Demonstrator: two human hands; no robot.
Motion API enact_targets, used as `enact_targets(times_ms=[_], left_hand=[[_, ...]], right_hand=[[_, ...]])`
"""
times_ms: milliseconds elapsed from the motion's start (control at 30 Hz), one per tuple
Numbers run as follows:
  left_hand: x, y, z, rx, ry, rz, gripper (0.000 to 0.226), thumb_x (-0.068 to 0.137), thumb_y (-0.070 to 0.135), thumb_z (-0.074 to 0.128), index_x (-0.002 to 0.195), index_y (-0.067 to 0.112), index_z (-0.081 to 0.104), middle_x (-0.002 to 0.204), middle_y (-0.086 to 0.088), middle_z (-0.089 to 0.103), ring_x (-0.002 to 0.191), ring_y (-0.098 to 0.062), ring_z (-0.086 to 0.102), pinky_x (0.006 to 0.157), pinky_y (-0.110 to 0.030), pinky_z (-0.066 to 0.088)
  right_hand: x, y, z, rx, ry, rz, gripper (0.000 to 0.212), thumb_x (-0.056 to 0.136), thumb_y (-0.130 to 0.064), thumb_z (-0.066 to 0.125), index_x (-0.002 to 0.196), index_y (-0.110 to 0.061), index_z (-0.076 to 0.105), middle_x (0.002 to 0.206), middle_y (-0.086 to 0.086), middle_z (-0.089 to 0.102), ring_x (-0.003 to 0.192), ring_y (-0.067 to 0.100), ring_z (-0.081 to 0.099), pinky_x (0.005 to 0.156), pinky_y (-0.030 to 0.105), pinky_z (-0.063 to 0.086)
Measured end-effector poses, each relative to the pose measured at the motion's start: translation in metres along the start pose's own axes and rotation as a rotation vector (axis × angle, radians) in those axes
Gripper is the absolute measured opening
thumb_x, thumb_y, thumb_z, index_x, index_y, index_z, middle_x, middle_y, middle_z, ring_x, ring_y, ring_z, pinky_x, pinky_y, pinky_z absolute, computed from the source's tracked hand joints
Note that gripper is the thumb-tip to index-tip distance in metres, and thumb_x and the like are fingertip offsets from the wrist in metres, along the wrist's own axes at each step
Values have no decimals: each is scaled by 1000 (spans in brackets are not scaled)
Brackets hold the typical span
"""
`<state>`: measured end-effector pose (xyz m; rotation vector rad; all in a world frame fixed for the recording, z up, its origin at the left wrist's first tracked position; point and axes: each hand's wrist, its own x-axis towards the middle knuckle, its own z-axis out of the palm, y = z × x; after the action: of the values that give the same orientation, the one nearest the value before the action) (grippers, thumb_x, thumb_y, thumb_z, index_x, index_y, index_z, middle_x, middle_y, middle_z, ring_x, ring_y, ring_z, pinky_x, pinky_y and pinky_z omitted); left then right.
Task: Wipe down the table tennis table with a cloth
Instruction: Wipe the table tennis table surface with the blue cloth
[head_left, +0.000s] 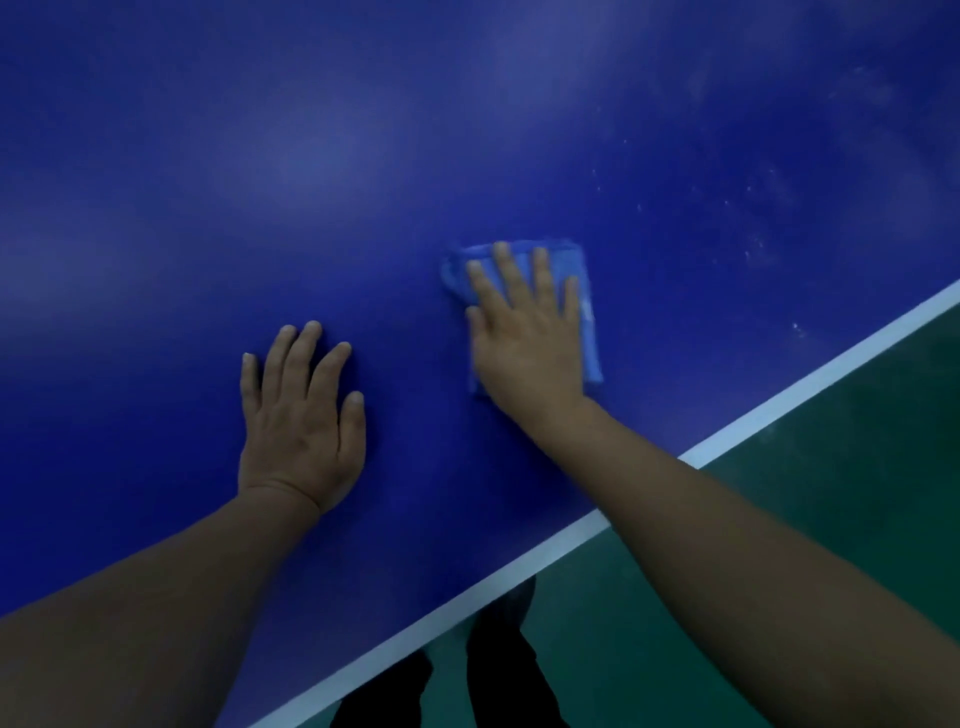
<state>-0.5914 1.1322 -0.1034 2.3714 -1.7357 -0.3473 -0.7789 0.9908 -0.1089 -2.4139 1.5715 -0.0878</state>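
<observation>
Cloth (587, 306) folded, on table (363, 156) near white edge line (753, 421). Right hand (524, 338) flat on it, fingers spread, pressing. Left hand (301, 415) at 8 o'clock from cloth, fingers straight, slightly apart, bracing. Cloth likely soft, light, may bunch; press through palm. Dusty specks (763, 208) at 2 o'clock.

bare forearms (753, 545) with no sleeves, no rings or watch on the hands (301, 415); dark trousers (498, 670) below.
</observation>
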Motion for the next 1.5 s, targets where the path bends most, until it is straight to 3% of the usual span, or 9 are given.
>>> enact_targets(times_ms=[167, 333, 533, 767, 900, 1100, 1333, 1400, 1500], left_hand=[[-1, 2, -1, -2, -21, 2, 60, 95, 42, 26, 143, 9, 44, 159, -13, 26, 151, -28, 12, 121, -56, 2], [-1, 2, -1, -6, -18, 17, 61, 95, 43, 25, 144, 10, 42, 159, -12, 25, 151, -27, 9, 121, -57, 0], [-2, 0, 0, -50, 2, 41, 63, 95, 48, 24, 144, 11, 41, 160, -12, 24, 151, -27, 8, 121, -55, -4], [-27, -12, -14, -133, 14, 75, 58, 96, 42, 24, 140, 12, 46, 158, -12, 29, 150, -27, 16, 122, -53, -1], [-61, -32, -21, -108, 51, 50, 53, 96, 38, 30, 137, 9, 49, 154, -14, 34, 148, -30, 22, 122, -53, 2], [-79, -44, -14, 2, 12, -37, 59, 96, 42, 24, 141, 10, 46, 157, -12, 31, 149, -30, 17, 121, -57, 3], [-77, -45, -14, -5, 24, -29, 59, 96, 41, 25, 137, 7, 49, 154, -16, 36, 147, -32, 21, 119, -60, 7], [-76, -44, -13, -6, 20, -30, 60, 95, 42, 25, 137, 7, 50, 154, -15, 36, 148, -32, 21, 119, -60, 7], [-75, -43, -14, -11, 19, -35, 61, 95, 42, 25, 137, 6, 50, 154, -15, 36, 148, -32, 21, 120, -59, 6]], right_hand=[[-74, 118, -34, -39, 44, 489, 52, 106, -39, 28, 157, -24, 27, 166, -3, 15, 153, 26, 6, 123, 52, 7], [-104, 117, -30, 51, 157, 574, 49, 108, -29, 30, 155, -17, 31, 165, 1, 20, 153, 25, 8, 124, 46, 6], [-142, 57, -6, 151, 165, 112, 45, 91, 8, 57, 136, 0, 56, 145, 20, 50, 139, 46, 38, 111, 56, 33], [-217, 77, -32, 4, 24, -411, 39, 85, 8, 52, 121, 1, 67, 130, 19, 62, 118, 40, 61, 105, 41, 40], [-198, 83, -81, 417, 127, 185, 33, 99, -6, 56, 129, -19, 63, 125, -5, 63, 117, 14, 60, 96, 5, 37], [-116, 59, -87, 1408, -187, 700, 18, 101, -19, 56, 118, -18, 64, 113, 4, 73, 104, 26, 70, 81, 39, 60], [-82, 101, -93, 513, 401, 719, 40, 95, -24, 43, 130, -17, 61, 128, 2, 62, 113, 16, 59, 99, 34, 48], [-84, 95, -76, 273, 280, 400, 42, 98, -33, 35, 127, -16, 61, 119, 3, 62, 106, 15, 57, 94, 38, 48], [-83, 98, -44, -41, -51, 317, 52, 106, -36, 28, 153, -15, 32, 162, 9, 23, 150, 29, 17, 121, 48, 17]])
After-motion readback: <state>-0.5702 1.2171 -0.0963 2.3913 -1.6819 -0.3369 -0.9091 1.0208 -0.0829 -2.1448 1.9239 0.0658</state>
